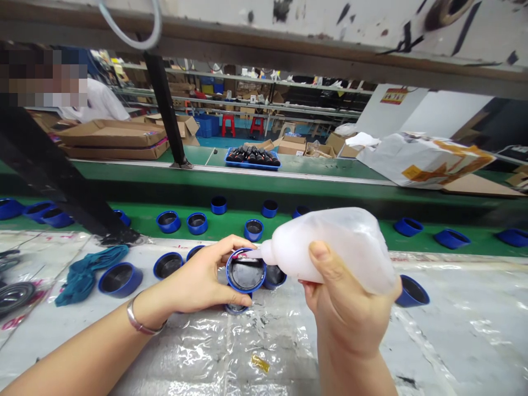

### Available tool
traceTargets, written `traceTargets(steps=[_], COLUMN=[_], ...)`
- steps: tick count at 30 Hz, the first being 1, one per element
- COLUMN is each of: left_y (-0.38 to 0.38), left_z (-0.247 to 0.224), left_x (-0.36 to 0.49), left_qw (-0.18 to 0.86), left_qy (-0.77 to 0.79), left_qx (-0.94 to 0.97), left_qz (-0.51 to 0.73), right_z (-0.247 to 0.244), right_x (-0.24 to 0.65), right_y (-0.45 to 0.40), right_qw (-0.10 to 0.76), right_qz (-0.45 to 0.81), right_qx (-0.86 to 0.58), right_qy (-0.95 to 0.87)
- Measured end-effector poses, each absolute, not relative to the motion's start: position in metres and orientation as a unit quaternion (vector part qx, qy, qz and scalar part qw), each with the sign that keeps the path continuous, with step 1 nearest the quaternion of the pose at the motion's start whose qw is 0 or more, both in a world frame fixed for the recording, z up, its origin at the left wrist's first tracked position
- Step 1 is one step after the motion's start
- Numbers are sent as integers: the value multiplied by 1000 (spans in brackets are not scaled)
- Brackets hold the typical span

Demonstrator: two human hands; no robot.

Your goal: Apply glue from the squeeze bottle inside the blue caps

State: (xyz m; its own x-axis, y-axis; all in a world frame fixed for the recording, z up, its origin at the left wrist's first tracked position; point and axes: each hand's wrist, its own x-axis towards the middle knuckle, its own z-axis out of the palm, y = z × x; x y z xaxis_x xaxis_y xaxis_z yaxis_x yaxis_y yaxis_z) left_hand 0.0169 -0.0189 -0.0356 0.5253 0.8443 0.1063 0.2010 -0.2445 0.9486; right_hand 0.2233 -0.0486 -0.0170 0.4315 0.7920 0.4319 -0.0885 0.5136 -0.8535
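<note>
My left hand [206, 278] grips a round blue cup [246, 275] with a black inside, its open face tilted toward me. In my right hand [350, 300] is a translucent white squeeze bottle [334, 247], tipped sideways. Its narrow nozzle [249, 254] points left and reaches the upper inner rim of the held cup. Close behind and below that cup are other blue cups, partly hidden. Another blue cup [119, 279] rests to the left on the plastic-covered table, and one more [412, 291] is right of my right hand.
Several blue cups [168, 221] sit along the green conveyor belt [225, 223]. A teal cloth [88, 272] and black cable [16, 297] lie at left. A black post [61, 170] and an overhead beam [264, 55] frame the space. Across the belt is a person [99, 99].
</note>
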Motion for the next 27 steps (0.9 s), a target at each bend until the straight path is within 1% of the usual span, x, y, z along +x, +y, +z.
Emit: traceTargets(steps=[4, 16, 24, 27], left_y=[-20, -20, -20, -21], left_z=[-36, -32, -25, -23], left_x=[16, 17, 15, 11], left_qw=[486, 506, 565, 569], left_qy=[373, 402, 404, 400], left_qx=[723, 703, 659, 662], left_qz=[320, 298, 289, 280], right_z=[-19, -21, 12, 12], right_x=[223, 230, 233, 244], right_y=[-50, -47, -38, -32], right_qw=[757, 765, 834, 831], right_qz=[280, 222, 283, 333], right_qx=[-407, -422, -348, -343], right_qy=[-427, -433, -321, -284])
